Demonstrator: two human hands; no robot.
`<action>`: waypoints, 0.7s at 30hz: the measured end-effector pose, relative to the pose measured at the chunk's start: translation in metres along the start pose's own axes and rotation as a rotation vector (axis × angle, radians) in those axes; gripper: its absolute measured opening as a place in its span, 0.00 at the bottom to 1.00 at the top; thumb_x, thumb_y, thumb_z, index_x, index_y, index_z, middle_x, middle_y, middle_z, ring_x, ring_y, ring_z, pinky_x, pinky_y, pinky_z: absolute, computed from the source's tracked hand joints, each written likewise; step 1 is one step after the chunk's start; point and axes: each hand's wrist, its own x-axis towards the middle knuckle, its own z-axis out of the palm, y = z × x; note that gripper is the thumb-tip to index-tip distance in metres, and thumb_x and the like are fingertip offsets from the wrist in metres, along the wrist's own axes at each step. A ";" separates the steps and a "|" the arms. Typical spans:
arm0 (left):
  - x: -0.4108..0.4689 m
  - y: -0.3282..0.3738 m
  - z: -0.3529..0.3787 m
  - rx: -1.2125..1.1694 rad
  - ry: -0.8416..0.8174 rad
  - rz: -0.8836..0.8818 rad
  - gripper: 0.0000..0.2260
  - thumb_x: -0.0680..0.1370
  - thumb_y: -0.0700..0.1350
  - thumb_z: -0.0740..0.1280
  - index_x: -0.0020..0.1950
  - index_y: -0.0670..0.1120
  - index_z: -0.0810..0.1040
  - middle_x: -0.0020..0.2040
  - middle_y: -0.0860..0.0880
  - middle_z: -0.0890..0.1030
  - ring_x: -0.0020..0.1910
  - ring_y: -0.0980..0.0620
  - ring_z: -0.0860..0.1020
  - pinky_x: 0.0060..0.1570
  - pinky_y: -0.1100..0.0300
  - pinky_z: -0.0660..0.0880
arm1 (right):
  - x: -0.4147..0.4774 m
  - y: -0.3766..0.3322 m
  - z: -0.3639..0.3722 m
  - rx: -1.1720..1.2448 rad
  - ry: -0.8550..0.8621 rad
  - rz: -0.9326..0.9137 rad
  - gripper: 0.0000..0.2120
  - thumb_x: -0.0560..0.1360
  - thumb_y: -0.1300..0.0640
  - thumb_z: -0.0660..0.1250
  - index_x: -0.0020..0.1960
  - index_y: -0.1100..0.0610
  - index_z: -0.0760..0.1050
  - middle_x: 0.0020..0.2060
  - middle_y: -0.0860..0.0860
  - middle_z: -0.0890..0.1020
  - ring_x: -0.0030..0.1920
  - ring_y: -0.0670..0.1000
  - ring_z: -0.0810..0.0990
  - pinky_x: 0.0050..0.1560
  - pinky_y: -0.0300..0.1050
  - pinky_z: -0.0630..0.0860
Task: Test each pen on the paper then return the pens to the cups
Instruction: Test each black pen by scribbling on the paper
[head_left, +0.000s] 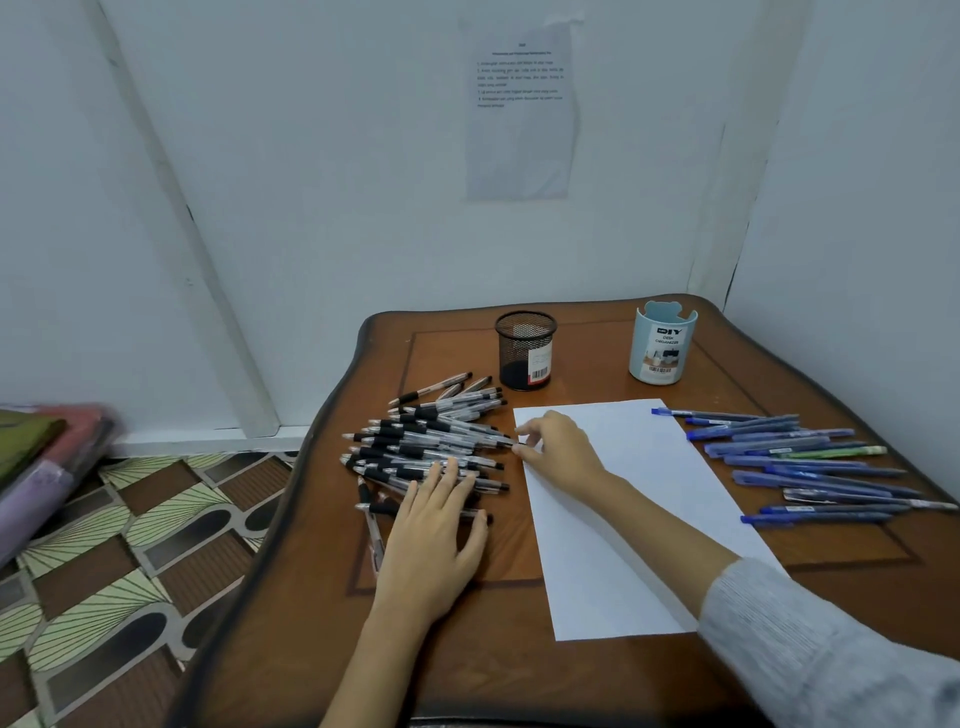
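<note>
One clear plastic pen with black rubber sleeve (478, 440) is pinched at its end by the right hand (561, 452); that grip suits something probably light, stiff and slippery. Beside it the left hand (431, 525) lies spread on the pen heap (415, 431). A white paper sheet (623, 493) lies under the wrist, a black mesh cup (524, 345) beyond, with open worktop (467, 649) between.

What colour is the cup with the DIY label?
The cup is pale blue, seen best in the head view.
</note>
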 end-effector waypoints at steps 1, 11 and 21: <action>0.000 -0.001 0.001 -0.005 0.004 0.008 0.26 0.79 0.59 0.46 0.76 0.55 0.56 0.77 0.56 0.51 0.70 0.65 0.40 0.64 0.70 0.30 | 0.004 -0.001 0.003 -0.042 -0.003 0.000 0.13 0.77 0.53 0.67 0.60 0.55 0.79 0.52 0.54 0.79 0.55 0.53 0.76 0.58 0.50 0.73; -0.001 0.001 0.000 0.000 0.067 0.066 0.23 0.77 0.56 0.51 0.64 0.48 0.77 0.66 0.49 0.75 0.68 0.53 0.70 0.71 0.54 0.54 | -0.005 0.011 -0.027 0.570 0.079 0.127 0.06 0.75 0.56 0.71 0.50 0.56 0.83 0.44 0.46 0.81 0.44 0.44 0.76 0.42 0.33 0.72; 0.049 0.049 0.006 -0.012 -0.199 0.176 0.24 0.82 0.58 0.51 0.75 0.51 0.61 0.76 0.52 0.59 0.75 0.55 0.56 0.72 0.58 0.49 | -0.005 0.026 -0.085 1.476 0.353 0.351 0.06 0.82 0.53 0.59 0.51 0.55 0.70 0.35 0.51 0.76 0.33 0.48 0.75 0.39 0.41 0.75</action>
